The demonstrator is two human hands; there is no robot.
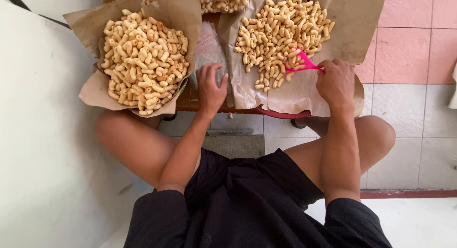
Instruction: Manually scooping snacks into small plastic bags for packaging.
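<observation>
My right hand (336, 81) grips the handle of a pink plastic scoop (303, 62), whose blade is pushed into a heap of pale curled snack sticks (281, 31) lying on brown paper (352, 24). My left hand (211, 84) rests on a stack of clear plastic bags (207, 50) between the two heaps, fingers curled over the top bag. A second heap of the same snacks (143, 60) fills a paper-lined basket (95, 93) to the left of that hand.
A low wooden table (190, 104) carries everything, with my bare knees just below its front edge. More bagged snacks (223, 0) lie at the back. A white wall (43, 133) is close on the left; pink and white floor tiles (409, 62) spread to the right.
</observation>
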